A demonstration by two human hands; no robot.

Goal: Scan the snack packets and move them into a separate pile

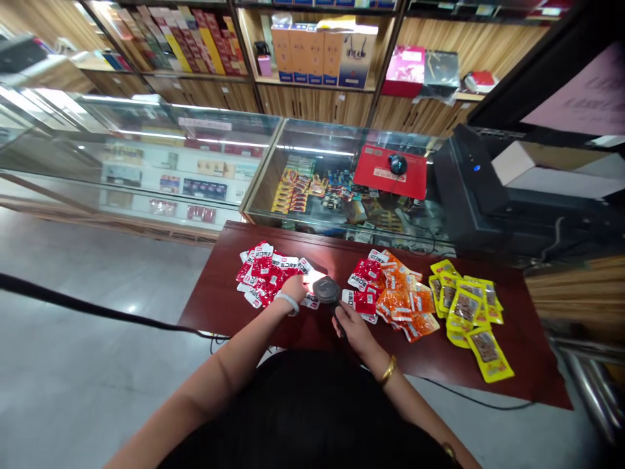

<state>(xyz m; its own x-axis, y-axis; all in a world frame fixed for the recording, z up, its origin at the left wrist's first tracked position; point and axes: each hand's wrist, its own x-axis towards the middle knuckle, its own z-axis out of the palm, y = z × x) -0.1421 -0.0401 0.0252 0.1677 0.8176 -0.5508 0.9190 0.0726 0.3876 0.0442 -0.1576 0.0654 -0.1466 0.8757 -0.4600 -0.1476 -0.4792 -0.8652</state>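
1. The right hand (352, 327) has its grip closed around the scanner (326, 290).
2. The left hand (293, 290) is at the left red packets (262, 266), just left of the scanner; whether its grip pinches one, I cannot tell.
3. Likely best: hold one packet flat, scanner steady and square above.
4. Counts on the surface (219, 273): two red groups, the right red packets (365, 301) just right of the scanner; one group of orange packets (403, 296), farther right; one of yellow packets (463, 309), farthest right; overlap hides totals.
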